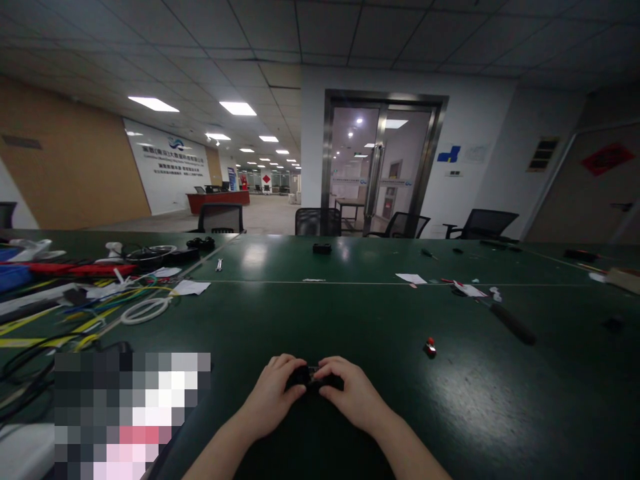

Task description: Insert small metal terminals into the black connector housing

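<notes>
Low over the green table (pixel 250 327), my left hand (pixel 274 392) and my right hand (pixel 353 392) face each other. Between them is a small black object (pixel 313 381) with a lighter patch at its middle; its kind cannot be made out. My left fingers close round its left end, thumb in front and fingers behind. The right hand pinches the other end in the same way. Fingers cover most of the object. Right of my hands lies a small red and silver piece (pixel 430 347).
Cables, a white coil (pixel 145 311) and tools crowd the left side. A dark-handled screwdriver (pixel 513 323) lies at the right. Farther back are a small wrench (pixel 219 265), a black block (pixel 322 248) and paper scraps (pixel 411 278). Office chairs (pixel 319 222) line the far edge.
</notes>
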`<state>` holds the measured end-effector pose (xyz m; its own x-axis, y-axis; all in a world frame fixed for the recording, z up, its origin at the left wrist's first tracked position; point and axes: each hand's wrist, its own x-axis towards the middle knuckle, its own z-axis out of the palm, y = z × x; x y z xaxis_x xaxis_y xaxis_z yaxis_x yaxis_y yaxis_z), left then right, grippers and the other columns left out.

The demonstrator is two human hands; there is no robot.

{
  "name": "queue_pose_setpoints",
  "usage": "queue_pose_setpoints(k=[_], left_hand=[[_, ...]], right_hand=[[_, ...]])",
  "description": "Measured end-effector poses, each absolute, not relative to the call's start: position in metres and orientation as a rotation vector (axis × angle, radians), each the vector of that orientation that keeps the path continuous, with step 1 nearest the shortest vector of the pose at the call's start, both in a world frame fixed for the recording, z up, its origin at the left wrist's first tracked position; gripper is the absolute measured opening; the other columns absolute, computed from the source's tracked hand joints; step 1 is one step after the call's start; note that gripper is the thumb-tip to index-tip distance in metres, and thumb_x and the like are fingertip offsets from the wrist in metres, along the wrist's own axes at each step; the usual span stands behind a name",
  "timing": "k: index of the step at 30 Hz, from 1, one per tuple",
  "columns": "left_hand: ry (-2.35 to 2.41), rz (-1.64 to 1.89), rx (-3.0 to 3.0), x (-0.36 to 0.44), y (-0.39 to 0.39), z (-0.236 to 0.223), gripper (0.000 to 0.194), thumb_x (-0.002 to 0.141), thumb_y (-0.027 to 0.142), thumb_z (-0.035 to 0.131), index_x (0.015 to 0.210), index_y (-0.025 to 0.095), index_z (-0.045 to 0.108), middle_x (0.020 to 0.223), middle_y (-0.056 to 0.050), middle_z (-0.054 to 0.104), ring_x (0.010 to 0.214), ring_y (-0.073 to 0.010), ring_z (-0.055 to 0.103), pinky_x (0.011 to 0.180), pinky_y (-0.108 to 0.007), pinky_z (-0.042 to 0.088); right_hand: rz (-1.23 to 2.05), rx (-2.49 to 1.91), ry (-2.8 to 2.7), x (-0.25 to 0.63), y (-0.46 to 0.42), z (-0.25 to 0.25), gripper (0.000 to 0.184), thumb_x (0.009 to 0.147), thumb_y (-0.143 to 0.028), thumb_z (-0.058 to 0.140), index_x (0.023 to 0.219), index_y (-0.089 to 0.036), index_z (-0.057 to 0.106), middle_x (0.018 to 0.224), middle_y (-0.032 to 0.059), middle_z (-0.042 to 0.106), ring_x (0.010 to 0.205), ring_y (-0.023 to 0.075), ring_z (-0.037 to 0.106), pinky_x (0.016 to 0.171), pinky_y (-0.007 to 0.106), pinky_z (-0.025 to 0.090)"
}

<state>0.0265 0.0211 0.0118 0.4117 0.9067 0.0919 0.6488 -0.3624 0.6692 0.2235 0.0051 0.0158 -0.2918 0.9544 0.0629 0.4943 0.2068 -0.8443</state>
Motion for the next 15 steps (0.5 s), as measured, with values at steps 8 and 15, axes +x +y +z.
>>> queue_pose_setpoints(k=[8,15], left_hand=[[1.327,0.587,2.111,0.0259,0.0218,0.0122,0.038,0.078,0.025,0.052,0.116,0.021,0.056,0.114,-0.006,0.054,0.106,-0.0229,0.047,0.093,-0.034,0.037],[1.324,0.539,2.137,0.0237,0.0245,0.0091,0.04,0.08,0.03,0.051,0.12,0.021,0.054,0.118,-0.006,0.051,0.109,-0.022,0.044,0.096,-0.033,0.036]], right_hand=[[0.975,-1.315,-1.865,0.2238,0.0066,0.0136,0.033,0.069,-0.018,0.062,0.101,-0.026,0.062,0.108,-0.0002,0.06,0.104,0.0184,0.054,0.093,0.035,0.04],[1.034,-1.345,-1.812,0.2254,0.0088,0.0127,0.034,0.07,-0.019,0.06,0.104,-0.026,0.06,0.106,-0.0008,0.062,0.103,0.0189,0.055,0.091,0.034,0.041]])
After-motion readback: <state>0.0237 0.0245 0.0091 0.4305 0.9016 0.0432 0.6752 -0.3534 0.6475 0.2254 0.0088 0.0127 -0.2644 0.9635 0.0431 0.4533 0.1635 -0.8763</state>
